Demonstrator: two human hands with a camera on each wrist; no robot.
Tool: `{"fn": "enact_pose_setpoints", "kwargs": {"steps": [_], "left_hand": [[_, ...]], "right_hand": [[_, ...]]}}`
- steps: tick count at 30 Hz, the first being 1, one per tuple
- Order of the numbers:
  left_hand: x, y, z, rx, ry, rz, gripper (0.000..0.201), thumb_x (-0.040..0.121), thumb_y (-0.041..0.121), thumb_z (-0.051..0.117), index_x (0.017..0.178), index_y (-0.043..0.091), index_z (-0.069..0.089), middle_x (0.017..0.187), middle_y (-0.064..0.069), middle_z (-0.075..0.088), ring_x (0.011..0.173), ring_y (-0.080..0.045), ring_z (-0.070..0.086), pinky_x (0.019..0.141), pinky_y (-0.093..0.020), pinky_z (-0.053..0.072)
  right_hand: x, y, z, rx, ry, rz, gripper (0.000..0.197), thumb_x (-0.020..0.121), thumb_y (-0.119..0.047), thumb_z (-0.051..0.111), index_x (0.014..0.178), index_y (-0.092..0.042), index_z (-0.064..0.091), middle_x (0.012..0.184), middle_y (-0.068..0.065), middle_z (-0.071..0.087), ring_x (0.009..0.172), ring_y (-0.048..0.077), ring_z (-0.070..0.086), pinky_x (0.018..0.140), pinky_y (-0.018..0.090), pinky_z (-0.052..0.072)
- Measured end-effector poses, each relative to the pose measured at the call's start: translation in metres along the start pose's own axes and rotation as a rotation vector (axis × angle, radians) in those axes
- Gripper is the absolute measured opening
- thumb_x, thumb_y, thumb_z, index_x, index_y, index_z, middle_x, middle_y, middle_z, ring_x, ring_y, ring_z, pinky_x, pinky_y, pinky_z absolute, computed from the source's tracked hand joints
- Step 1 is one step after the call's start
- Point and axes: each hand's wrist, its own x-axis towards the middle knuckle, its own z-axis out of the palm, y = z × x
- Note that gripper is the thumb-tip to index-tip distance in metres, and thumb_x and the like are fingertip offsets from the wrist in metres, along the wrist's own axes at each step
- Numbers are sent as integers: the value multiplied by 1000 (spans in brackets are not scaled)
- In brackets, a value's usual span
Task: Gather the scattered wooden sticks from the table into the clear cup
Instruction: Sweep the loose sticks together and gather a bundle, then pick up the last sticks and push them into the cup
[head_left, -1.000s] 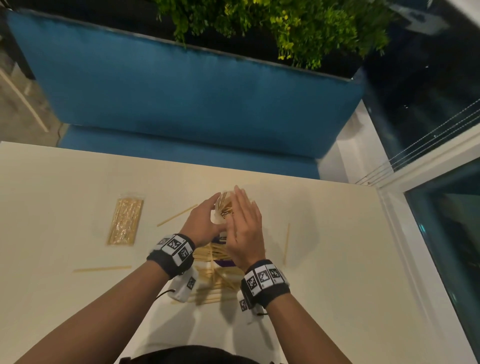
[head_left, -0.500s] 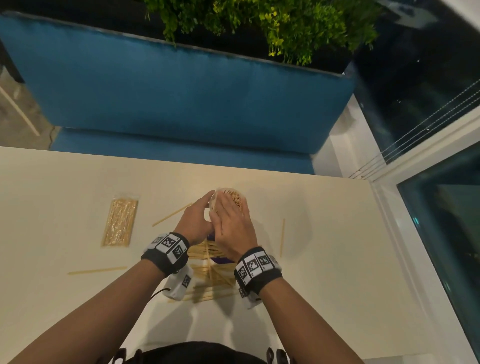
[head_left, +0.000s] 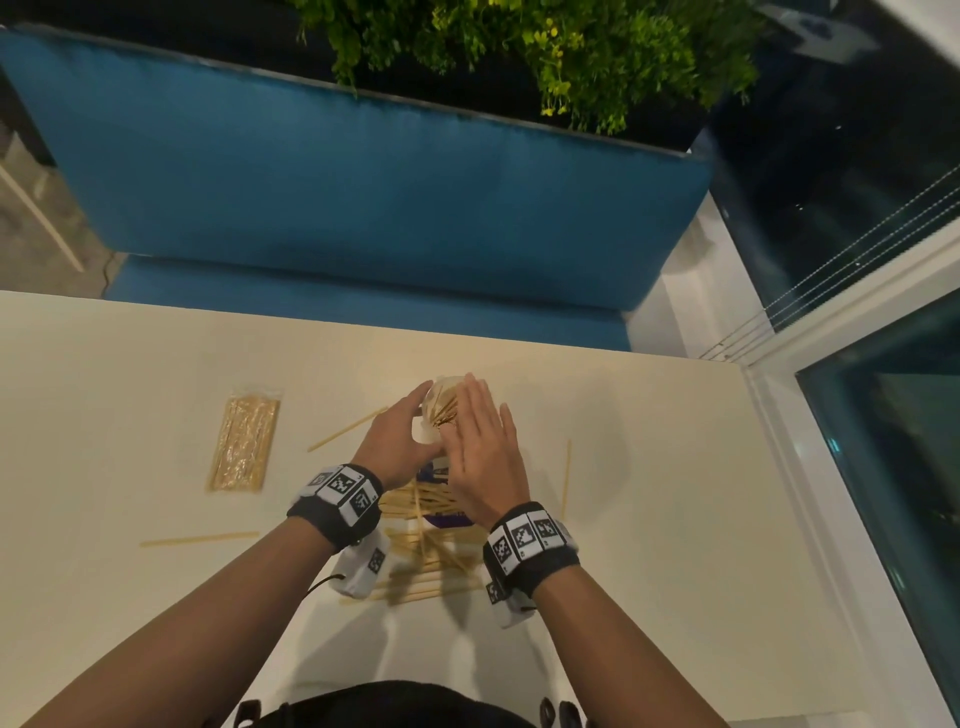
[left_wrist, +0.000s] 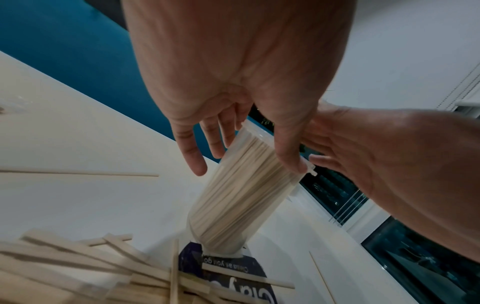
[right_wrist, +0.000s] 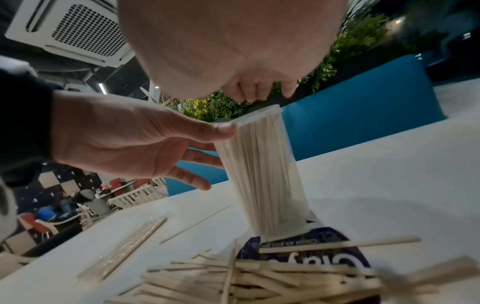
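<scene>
Below us lies a pale cream table (head_left: 649, 519), and beyond its far edge stands a blue upholstered bench (head_left: 337, 208) with green plants (head_left: 545, 57) behind it; dark glass windows (head_left: 883, 467) run along our right. On the table we see a sealed packet of sticks (head_left: 243, 437) to the left, and a purple printed mat (left_wrist: 233, 288). The clear cup (right_wrist: 262, 174) stands upright at the mat's far edge, packed tight with thin wooden sticks (left_wrist: 241, 195) that reach its rim. A loose pile of flat sticks (right_wrist: 246, 275) lies across the mat nearer us, with single ones scattered well apart. Our left hand (head_left: 396, 441) has its thumb on the cup's rim and its fingers spread loosely beside the wall. Our right hand (head_left: 480, 449) hovers over the cup's mouth, fingers straight and together.
</scene>
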Motion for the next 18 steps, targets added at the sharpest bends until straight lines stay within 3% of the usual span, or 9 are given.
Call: {"fn": "enact_pose_setpoints", "kwargs": {"steps": [2,3,5,7,9,11,13,16,18], "left_hand": [[-2,-1,0,-6,-3,7,85,80,27,82,152,28,37,137,-1,62,126,-17,57,85,-18,47],[-3,-1,-1,3,-11,9,88,79,28,83,152,29,35,137,-1,62,127,-18,57,90,-25,51],[-6,-5,0,47,-25,-24,93,75,30,86,152,29,34,139,-1,60,128,-19,55,100,-41,51],[-14,-16,2,114,-15,-106,89,76,30,86,150,21,39,136,-1,60,122,-20,58,102,-41,49],[-30,-33,6,190,2,-154,62,82,29,80,136,16,53,122,-1,65,106,-18,62,95,-36,52],[-52,-53,11,256,-28,-180,33,86,26,76,116,18,64,107,2,66,96,-18,64,87,-34,54],[-74,-71,19,307,-89,-234,17,86,27,74,100,21,67,98,3,66,93,-20,65,81,-30,51],[-103,-90,34,384,-144,-306,13,83,38,73,82,29,64,89,6,65,87,-17,64,77,-31,51],[-116,-97,43,405,-146,-314,18,81,44,72,77,31,61,86,7,64,84,-17,63,77,-33,52]], "right_hand": [[-1,3,1,-5,-86,-25,61,110,-40,16,165,-17,9,173,-3,1,157,5,-11,129,47,6],[-1,4,-1,39,-78,-20,59,110,-37,21,165,-17,14,173,-3,6,157,6,-6,129,46,8],[-5,5,-9,172,71,10,52,109,-26,36,160,-16,32,168,-1,29,156,9,17,127,37,17],[-17,9,-16,239,314,18,39,103,-11,50,142,-14,56,145,-1,56,136,12,45,114,31,37],[-36,19,-15,245,400,39,26,97,-3,54,117,-16,66,117,-4,65,110,12,54,96,34,49],[-58,30,-4,233,261,104,19,97,-5,57,104,-19,67,102,-9,63,98,11,54,88,37,52],[-81,40,13,227,-14,213,13,95,-14,64,103,-24,66,102,-11,60,97,11,55,91,38,53],[-106,38,37,115,-318,266,19,91,-34,74,107,-25,67,107,-7,60,100,15,56,95,36,51],[-115,33,47,35,-378,221,22,92,-37,73,107,-23,65,111,-5,59,103,17,54,97,35,47]]}}
